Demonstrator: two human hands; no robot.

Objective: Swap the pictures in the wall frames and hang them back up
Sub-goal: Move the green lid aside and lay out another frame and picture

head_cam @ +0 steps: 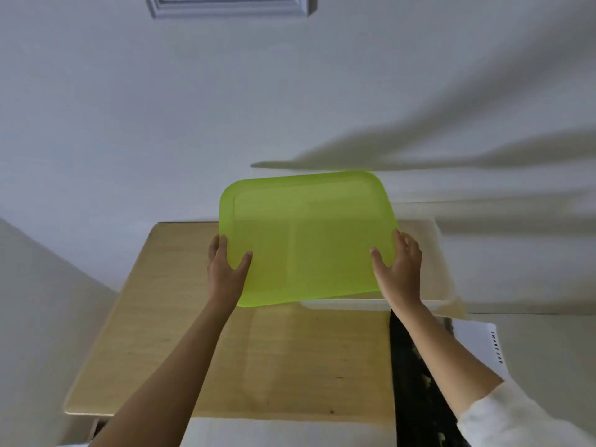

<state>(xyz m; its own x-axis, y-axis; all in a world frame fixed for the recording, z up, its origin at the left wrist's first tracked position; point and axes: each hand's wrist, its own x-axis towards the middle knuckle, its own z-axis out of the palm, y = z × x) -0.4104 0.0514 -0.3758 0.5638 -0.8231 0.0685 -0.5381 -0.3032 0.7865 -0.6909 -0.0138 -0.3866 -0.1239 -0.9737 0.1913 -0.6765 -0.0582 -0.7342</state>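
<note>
I hold a lime-green plastic tray tilted up above the far part of a light wooden table. My left hand grips its left edge, thumb on the upper face. My right hand grips its right edge the same way. High on the white wall, a white moulded picture frame hangs, cut off by the top of the view. A white flat object lies on the table under and behind the tray; I cannot tell what it is.
A black patterned item lies along the table's right side under my right forearm. A white box with printed letters sits to the right. White sheets lie at the near edge. Long shadows cross the wall at right.
</note>
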